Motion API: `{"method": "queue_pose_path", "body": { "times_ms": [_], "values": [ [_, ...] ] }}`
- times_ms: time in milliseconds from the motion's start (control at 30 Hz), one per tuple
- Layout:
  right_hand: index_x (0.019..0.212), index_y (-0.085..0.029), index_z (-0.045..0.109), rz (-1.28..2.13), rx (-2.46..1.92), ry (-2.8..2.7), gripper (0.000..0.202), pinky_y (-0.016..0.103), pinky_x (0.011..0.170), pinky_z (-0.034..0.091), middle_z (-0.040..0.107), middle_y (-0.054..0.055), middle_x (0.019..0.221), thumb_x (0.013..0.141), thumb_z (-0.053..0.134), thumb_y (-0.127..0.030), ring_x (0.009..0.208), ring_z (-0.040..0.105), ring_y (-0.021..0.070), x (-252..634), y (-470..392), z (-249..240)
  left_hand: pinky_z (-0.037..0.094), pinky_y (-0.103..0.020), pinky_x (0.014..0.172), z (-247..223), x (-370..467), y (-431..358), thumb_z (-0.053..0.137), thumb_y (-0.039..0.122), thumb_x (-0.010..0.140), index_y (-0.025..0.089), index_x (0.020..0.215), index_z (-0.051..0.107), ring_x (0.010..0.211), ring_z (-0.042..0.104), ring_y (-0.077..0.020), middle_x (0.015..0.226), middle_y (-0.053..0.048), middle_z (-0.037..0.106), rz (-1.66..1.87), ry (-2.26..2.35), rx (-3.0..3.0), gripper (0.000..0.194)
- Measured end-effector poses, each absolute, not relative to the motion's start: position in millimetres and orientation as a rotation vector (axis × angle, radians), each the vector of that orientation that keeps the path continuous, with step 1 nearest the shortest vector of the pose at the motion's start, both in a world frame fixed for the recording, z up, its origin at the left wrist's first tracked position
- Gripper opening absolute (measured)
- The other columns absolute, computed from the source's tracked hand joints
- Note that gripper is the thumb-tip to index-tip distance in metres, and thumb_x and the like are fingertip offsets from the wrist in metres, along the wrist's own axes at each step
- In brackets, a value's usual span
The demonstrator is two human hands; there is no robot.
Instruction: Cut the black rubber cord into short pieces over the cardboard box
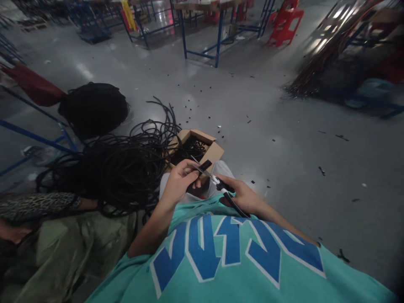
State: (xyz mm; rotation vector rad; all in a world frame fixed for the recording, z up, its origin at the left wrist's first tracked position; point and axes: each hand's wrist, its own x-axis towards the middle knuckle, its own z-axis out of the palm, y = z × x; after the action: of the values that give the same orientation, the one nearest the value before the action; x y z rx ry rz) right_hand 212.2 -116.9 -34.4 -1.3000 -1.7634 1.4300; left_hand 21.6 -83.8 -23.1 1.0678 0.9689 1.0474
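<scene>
In the head view, the left hand (pixel 184 176) pinches a short black piece (pixel 205 165) by the near side of the cardboard box (pixel 217 152); the right hand (pixel 244 195) grips scissors (pixel 215 179), blades at the piece. It looks light, probably flexible and tough, best held at the end away from the blades.

A row of large letters (pixel 232 246) spans the front of the teal shirt (pixel 303 280) worn by the person. Letter color: blue. Outline color: white. The letter shapes are angular, with slanted strokes and pointed ends. The row follows the curve of the fabric and appears distorted at this steep viewing angle. The word cannot be read with certainty.
</scene>
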Motion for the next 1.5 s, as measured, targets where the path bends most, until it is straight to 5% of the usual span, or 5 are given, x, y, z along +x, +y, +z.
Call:
{"method": "queue_pose_path", "body": {
  "times_ms": [567, 1000, 1500],
  "values": [
    [0.125, -0.019, 0.049, 1.387, -1.303, -1.797, 0.065, 0.044, 0.098, 0.036, 0.055, 0.009, 0.126, 0.060, 0.055, -0.015, 0.116, 0.049, 0.0281, 211.9, -118.8, -30.7, 0.034, -0.018, 0.035, -25.8, 24.0, -85.8, 0.064, 0.027, 0.065, 0.015, 0.073, 0.053, 0.036, 0.050, -0.0089, 0.051, 0.002, 0.058, 1.047, 0.882, 1.008, 0.018],
    [0.118, -0.018, 0.054, 1.252, -1.291, -1.928, 0.059, 0.038, 0.084, 0.044, 0.064, 0.007, 0.101, 0.059, 0.053, -0.015, 0.096, 0.056, 0.0261, 212.8, -117.8, -25.8, 0.039, -0.018, 0.045, -32.5, 25.3, -91.6, 0.071, 0.029, 0.064, 0.014, 0.074, 0.058, 0.047, 0.052, -0.0074, 0.053, 0.002, 0.058, 1.121, 0.839, 1.081, 0.022],
    [0.113, -0.019, 0.060, 1.348, -1.190, -1.898, 0.052, 0.031, 0.075, 0.046, 0.068, 0.002, 0.097, 0.061, 0.052, -0.016, 0.086, 0.060, 0.0228, 218.0, -116.1, -22.4, 0.041, -0.021, 0.043, -35.8, 26.8, -88.3, 0.078, 0.038, 0.051, 0.014, 0.064, 0.054, 0.042, 0.055, -0.0108, 0.049, 0.000, 0.060, 1.129, 0.832, 0.948, 0.037]
  ]
}}
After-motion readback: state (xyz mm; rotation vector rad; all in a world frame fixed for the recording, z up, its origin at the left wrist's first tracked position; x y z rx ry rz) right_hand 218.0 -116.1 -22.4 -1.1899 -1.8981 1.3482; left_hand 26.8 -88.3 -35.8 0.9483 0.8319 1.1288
